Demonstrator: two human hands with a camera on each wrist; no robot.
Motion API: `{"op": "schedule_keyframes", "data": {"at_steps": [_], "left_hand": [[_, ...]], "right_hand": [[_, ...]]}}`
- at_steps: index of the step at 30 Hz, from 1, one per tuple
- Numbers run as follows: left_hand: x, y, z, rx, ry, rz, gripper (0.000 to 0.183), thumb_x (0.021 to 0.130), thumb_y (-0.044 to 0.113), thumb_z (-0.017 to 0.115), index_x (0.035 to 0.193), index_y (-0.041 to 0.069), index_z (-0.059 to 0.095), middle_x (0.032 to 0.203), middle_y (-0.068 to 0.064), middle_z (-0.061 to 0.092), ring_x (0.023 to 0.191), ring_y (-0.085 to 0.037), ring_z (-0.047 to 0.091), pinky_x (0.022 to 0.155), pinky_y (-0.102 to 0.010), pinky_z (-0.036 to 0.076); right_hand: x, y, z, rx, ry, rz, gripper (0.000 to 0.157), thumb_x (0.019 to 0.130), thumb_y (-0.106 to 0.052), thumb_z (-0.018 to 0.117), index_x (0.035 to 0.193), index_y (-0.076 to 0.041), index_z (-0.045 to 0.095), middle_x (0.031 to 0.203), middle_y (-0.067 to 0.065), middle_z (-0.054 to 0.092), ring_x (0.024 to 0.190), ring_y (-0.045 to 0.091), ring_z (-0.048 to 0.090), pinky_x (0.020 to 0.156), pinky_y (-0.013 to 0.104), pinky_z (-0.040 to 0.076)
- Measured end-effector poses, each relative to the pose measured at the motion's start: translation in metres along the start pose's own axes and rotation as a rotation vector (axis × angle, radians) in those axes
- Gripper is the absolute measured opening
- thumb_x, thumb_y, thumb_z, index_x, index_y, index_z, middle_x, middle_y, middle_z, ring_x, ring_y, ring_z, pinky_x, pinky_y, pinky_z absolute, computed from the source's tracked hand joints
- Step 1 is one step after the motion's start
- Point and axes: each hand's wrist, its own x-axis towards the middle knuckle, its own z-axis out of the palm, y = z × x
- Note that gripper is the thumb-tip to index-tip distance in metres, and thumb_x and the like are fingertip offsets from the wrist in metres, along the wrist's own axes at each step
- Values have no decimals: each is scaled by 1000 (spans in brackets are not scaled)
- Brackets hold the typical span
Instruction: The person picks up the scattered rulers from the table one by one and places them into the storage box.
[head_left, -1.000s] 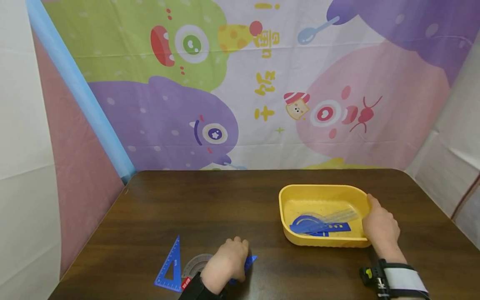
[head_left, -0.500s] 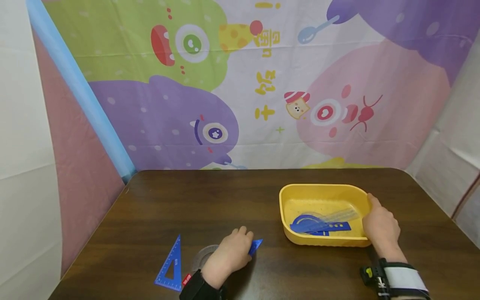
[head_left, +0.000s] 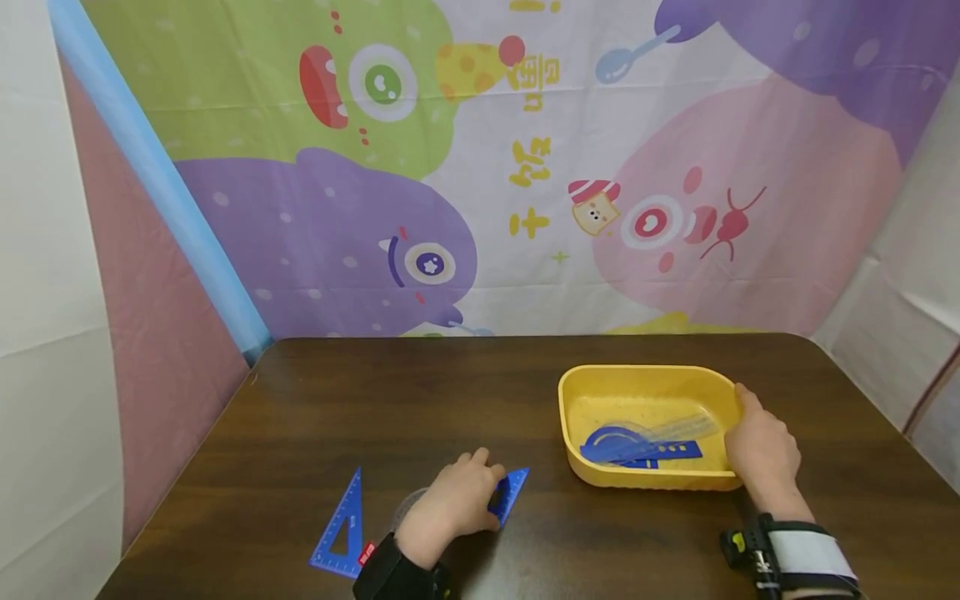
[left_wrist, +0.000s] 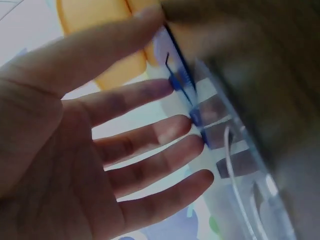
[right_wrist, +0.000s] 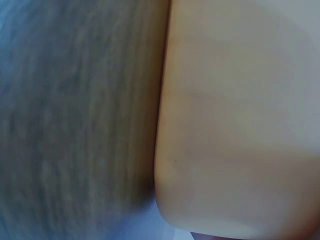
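My left hand (head_left: 453, 498) holds a blue set square (head_left: 512, 493) low over the brown table, between thumb and fingers. In the left wrist view the thumb and outstretched fingertips meet the set square's edge (left_wrist: 182, 75). Under that hand a clear protractor (head_left: 408, 504) is mostly hidden. Another blue set square (head_left: 337, 529) lies to its left, beside a small red label (head_left: 366, 552). My right hand (head_left: 763, 454) grips the right end of a yellow plastic tub (head_left: 637, 479). The tub's outer wall (right_wrist: 235, 120) fills much of the right wrist view.
Inside the tub lie a blue protractor-shaped piece (head_left: 611, 442), a blue ruler (head_left: 678, 450) and a clear ruler (head_left: 686, 428). A cartoon cloth (head_left: 525, 275) hangs behind the table (head_left: 405, 400), with pale cloth on both sides.
My left hand has moved up and slightly right, carrying the blue set square, more of which now shows. The clear protractor has shifted a little with it. My right hand and the tub stay put.
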Motion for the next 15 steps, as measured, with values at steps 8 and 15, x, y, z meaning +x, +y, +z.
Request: {"op": "schedule_keyframes", "data": {"at_steps": [8,15], "left_hand": [[0,2,3,8,50,0,67,62,47,78,117,13,58,102,-5,52,85,-20,51,65,-35,49],[2,5,5,29,75,14,63,62,48,78,109,10,60,95,-4,51,80,-19,50,62,-31,48]], "right_hand": [[2,1,1,-9,2,1,59,91,-4,40,144,0,13,122,37,40,72,36,47,64,45,42],[1,1,1,-8,7,2,60,91,-4,40,144,-1,13,122,37,40,72,36,48,68,47,43]]}}
